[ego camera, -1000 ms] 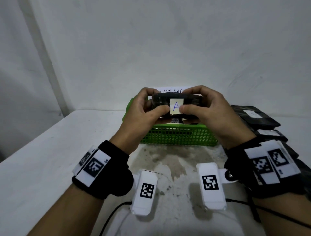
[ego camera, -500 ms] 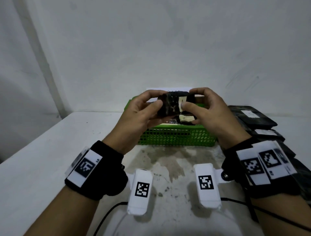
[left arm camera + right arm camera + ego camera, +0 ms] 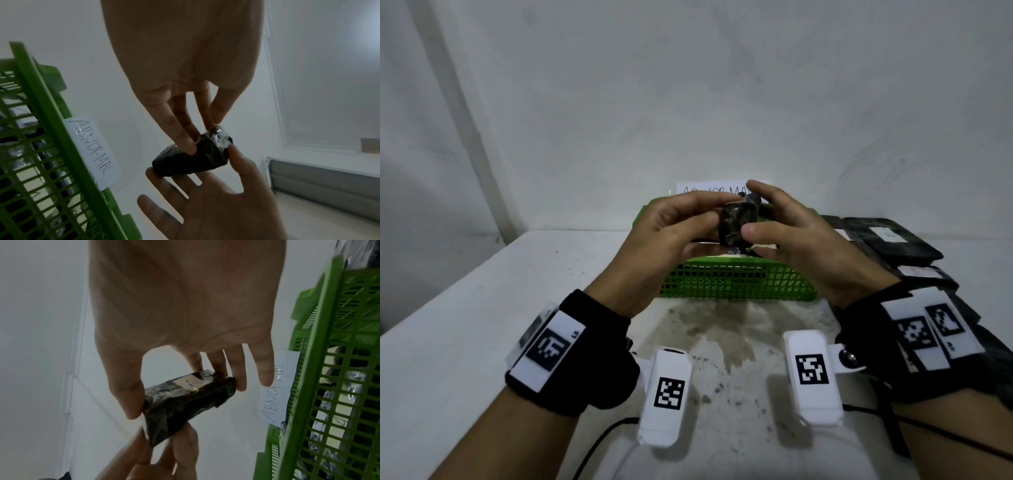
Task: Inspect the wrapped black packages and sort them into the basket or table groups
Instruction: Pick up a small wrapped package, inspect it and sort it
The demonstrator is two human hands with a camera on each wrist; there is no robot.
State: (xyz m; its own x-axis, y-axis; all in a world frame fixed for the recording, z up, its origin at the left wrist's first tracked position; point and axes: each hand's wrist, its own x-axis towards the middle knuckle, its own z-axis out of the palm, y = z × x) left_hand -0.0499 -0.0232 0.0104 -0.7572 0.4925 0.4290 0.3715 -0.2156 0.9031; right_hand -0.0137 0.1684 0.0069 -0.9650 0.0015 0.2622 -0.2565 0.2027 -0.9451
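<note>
Both hands hold one small black wrapped package [image 3: 738, 224] in the air above the green basket [image 3: 736, 279]. It stands on end, its plastic wrap glossy. My left hand [image 3: 717, 212] pinches its left side between thumb and fingertips [image 3: 189, 146]. From the other side my right hand [image 3: 751, 209] pinches it between thumb and fingers. In the right wrist view the package [image 3: 185, 402] shows a pale label on one face, partly hidden by the fingers [image 3: 226, 378]. Other wrapped packages lie inside the basket.
A paper sign reading ABNORMAL [image 3: 92, 151] is fixed to the basket's far rim, against the wall. Several flat black packages with white labels [image 3: 893, 240] are stacked on the white table [image 3: 482, 308] to the right. Cables run along the table's near edge.
The package was held flat with its "A" label facing me; both hands have turned it on end, and the label now faces away from the head view.
</note>
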